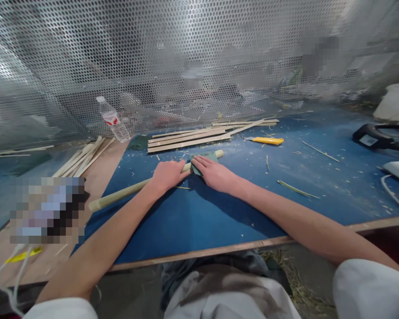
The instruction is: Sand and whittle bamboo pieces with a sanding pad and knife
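Green sandpaper [202, 163] lies folded over the bamboo stick [136, 187] beneath my right hand [213, 173], its fingers held together and pressing down, while my left hand [168, 175] curls over the stick just beside it. The stick lies across the blue worktable [219, 221], with flat bamboo strips [186, 139] and a yellow utility knife [267, 141] beyond, near a perforated metal screen [199, 44].

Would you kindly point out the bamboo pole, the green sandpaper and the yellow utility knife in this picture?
bamboo pole [126, 191], head view, on its bare shaft
green sandpaper [197, 168], head view, on its exposed lower corner
yellow utility knife [267, 141], head view, on its handle
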### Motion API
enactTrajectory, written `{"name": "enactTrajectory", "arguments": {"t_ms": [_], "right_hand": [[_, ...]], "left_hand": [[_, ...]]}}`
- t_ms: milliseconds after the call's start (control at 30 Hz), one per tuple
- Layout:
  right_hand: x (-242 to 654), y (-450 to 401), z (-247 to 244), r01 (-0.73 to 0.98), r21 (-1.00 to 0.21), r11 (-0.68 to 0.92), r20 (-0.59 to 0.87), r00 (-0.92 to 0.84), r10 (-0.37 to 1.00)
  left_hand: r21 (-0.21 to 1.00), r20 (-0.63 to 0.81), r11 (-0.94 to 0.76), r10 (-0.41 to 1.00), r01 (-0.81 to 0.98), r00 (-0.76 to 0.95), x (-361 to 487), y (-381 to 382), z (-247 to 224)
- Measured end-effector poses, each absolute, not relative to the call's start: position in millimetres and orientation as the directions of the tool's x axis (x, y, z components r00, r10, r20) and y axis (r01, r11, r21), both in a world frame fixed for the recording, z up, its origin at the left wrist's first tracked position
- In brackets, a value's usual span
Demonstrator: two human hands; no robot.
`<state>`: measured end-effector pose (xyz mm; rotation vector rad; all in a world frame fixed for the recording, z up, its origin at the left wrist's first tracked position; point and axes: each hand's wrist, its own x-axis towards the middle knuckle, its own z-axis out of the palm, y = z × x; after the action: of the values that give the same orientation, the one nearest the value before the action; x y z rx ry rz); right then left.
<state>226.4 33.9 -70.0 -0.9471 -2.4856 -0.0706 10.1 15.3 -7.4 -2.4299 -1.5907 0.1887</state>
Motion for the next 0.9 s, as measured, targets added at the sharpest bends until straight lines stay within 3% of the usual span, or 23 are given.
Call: {"name": "enactTrajectory", "arguments": {"t_ms": [233, 433, 633, 833, 900], "right_hand": [[250.3, 49.9, -66.7, 0.748, -0.138, 0.649, 0.406, -0.555, 0.726], [223.1, 35.2, -67.3, 0.604, -0.122, 0.788, 0.43, -0.683, 0.59], [255.6, 52.4, -63.5, 0.778, -0.154, 0.609, 0.319, -0.544, 0.776], [233.8, 39.4, -66.7, 0.629, -0.147, 0.764, 0.402, -0.668, 0.627], [237.3, 41.6, -65.8, 0.653, -0.139, 0.745, 0.394, -0.653, 0.646]], "left_hand": [[-0.268, 0.021, -0.362, 0.924, 0.893, 0.381, 11.7, 14.8, -5.3], [-0.278, 0.019, -0.381, 0.915, 0.881, 0.402, 12.0, 13.7, -7.9], [-0.275, -0.014, -0.385, 0.918, 0.881, 0.397, 14.7, 12.8, -8.7], [-0.281, -0.016, -0.385, 0.918, 0.879, 0.397, 13.9, 14.8, -11.4], [-0.282, -0.012, -0.381, 0.919, 0.88, 0.394, 13.9, 15.9, -11.8]]}}
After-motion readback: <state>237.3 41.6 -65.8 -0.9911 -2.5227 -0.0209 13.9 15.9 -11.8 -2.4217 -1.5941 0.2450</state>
